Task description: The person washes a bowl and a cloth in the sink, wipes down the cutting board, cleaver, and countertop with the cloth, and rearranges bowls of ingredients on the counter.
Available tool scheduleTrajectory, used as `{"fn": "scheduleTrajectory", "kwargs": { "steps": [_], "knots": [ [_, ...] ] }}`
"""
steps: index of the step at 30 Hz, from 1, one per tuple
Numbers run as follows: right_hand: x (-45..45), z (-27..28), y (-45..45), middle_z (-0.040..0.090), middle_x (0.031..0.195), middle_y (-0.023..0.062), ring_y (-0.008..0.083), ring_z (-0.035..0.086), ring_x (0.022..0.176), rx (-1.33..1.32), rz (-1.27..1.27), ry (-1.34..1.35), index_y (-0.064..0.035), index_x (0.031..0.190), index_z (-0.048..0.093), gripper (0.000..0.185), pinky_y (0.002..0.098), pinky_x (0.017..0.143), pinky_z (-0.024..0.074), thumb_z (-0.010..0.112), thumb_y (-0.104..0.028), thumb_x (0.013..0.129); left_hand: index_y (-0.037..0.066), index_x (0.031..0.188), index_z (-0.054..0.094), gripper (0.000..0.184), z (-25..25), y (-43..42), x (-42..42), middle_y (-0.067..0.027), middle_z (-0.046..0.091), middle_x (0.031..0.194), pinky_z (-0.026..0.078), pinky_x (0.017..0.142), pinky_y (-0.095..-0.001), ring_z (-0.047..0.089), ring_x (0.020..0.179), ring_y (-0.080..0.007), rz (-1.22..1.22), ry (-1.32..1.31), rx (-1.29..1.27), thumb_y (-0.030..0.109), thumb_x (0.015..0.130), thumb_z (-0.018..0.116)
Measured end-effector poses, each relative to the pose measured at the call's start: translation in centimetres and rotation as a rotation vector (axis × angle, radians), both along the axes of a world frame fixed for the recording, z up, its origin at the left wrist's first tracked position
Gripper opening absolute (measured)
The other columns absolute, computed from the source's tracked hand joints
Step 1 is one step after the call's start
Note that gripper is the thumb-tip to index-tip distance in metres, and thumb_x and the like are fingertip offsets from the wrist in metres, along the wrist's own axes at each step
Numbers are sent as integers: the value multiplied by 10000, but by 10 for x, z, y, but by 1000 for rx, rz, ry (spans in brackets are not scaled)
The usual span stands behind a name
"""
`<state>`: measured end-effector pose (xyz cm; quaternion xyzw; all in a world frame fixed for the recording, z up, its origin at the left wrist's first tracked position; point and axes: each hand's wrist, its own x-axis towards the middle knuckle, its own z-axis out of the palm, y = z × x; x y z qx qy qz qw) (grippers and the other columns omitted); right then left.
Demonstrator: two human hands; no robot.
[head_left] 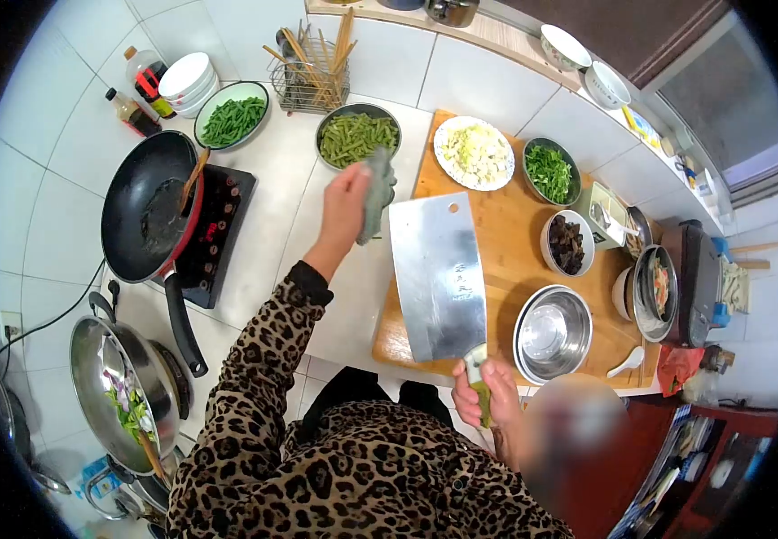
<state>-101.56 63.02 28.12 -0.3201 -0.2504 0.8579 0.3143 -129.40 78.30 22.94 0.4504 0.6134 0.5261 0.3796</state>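
My left hand (342,216) is closed on a grey-green cloth (377,196), held up over the white counter just below a bowl of cut green beans (358,136). In my right hand (489,393) is the handle of a large cleaver (440,277). Its broad blade points away from me, flat side up, above the left edge of the wooden board (404,334). To the right of the blade are nested steel bowls (552,331) and a white bowl of dark fungus (567,244). A plate of chopped pale vegetables (474,154) lies beyond the blade.
On the left, a black pan (148,207) sits on an induction cooker (218,235), its handle towards me. A steel wok (119,395) with vegetables is at the lower left. Far back are a chopstick basket (312,81) and a bowl of chopped greens (232,117).
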Motion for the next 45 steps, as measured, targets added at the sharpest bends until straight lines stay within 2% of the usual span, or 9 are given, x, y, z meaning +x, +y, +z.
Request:
{"fn": "scheduleTrajectory", "kwargs": {
  "steps": [3, 6, 13, 16, 19, 28, 32, 39, 45],
  "knots": [
    [-7, -8, 12, 419, 592, 30, 102, 390, 392, -17, 31, 137, 19, 1011, 499, 427, 240, 290, 325, 392, -391, 956, 10, 1196, 493, 411, 7, -14, 3, -117, 582, 1098, 525, 792, -350, 606, 921, -215, -61, -1164, -27, 320, 964, 355],
    [-25, -7, 32, 424, 586, 2, 89, 393, 381, -4, -20, -36, -7, 987, 501, 407, 229, 290, 326, 401, -400, 951, 2, 1225, 458, 444, 23, -52, 39, -120, 570, 1127, 519, 817, -354, 599, 947, -225, -89, -1383, -136, 344, 961, 358],
    [-19, -14, 61, 429, 620, 20, 91, 393, 435, 115, -356, -303, -25, 969, 500, 324, 228, 333, 328, 429, -341, 954, 38, 1161, 522, 357, -34, -133, 71, -100, 595, 1063, 521, 732, -331, 615, 836, -174, -270, -1070, -336, 304, 953, 410],
    [-4, -5, 53, 419, 617, 21, 92, 387, 434, 90, -448, -340, -29, 971, 493, 312, 226, 331, 321, 419, -331, 958, 49, 1113, 555, 280, -43, -150, 89, -96, 567, 1126, 495, 765, -356, 574, 968, -195, -393, -264, -394, 224, 903, 499],
    [11, -3, 39, 412, 617, 21, 94, 382, 433, 98, -472, -390, -27, 977, 490, 312, 230, 330, 320, 418, -331, 958, 83, 1172, 544, 412, -84, -161, 102, -81, 491, 1274, 325, 1012, -406, 387, 1226, -303, -752, 797, 373, 173, 772, 584],
    [37, 1, 13, 415, 619, 24, 100, 385, 422, 80, -563, -419, -30, 978, 484, 306, 238, 323, 323, 404, -325, 962, 44, 1150, 524, 374, -115, -51, 56, -140, 539, 1163, 372, 953, -409, 477, 1098, -344, -523, 783, 303, 108, 783, 549],
    [43, -6, 3, 419, 607, 37, 107, 394, 421, 83, -614, -400, -25, 979, 478, 306, 240, 319, 342, 411, -323, 960, -17, 1137, 481, 299, -93, 2, 29, -213, 551, 1042, 413, 861, -443, 509, 967, -363, -26, 492, 309, 39, 843, 483],
    [40, -14, -2, 416, 607, 37, 109, 391, 420, 7, -649, -449, -29, 976, 476, 311, 239, 317, 331, 434, -336, 952, 11, 1110, 506, 271, -116, 62, 12, -201, 551, 1064, 401, 894, -438, 495, 1015, -392, -248, 609, 67, 48, 843, 481],
    [35, -17, 1, 419, 601, 29, 107, 393, 416, -15, -635, -422, -35, 974, 479, 305, 237, 321, 329, 447, -338, 948, 51, 842, 604, 143, -126, -18, -15, -81, 609, 1003, 392, 900, -440, 496, 1003, -370, -568, 740, 358, 13, 730, 524]
  ]
}}
